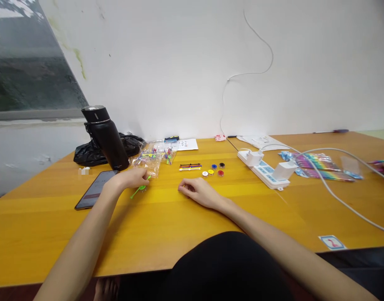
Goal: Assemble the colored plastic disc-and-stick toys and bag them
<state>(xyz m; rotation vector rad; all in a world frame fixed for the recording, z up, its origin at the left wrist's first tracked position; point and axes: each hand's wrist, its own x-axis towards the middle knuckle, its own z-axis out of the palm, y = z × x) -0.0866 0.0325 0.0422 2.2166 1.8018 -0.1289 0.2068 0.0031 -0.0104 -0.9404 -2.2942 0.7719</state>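
Wooden table; clear plastic bag just beyond left hand. Right hand resting, fingers loosely curled, seemingly empty. Left fingertips at green stick near bag, can't tell if pinching. Coloured sticks aligned, discs grouped, presumably sorted by type.

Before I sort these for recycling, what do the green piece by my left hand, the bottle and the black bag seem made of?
Green piece: probably smooth plastic, from its bright, even colour. Bottle: perhaps satin-coated metal, given its silvery line. Black bag: likely thin, glossy plastic, judging by its crinkled highlights.
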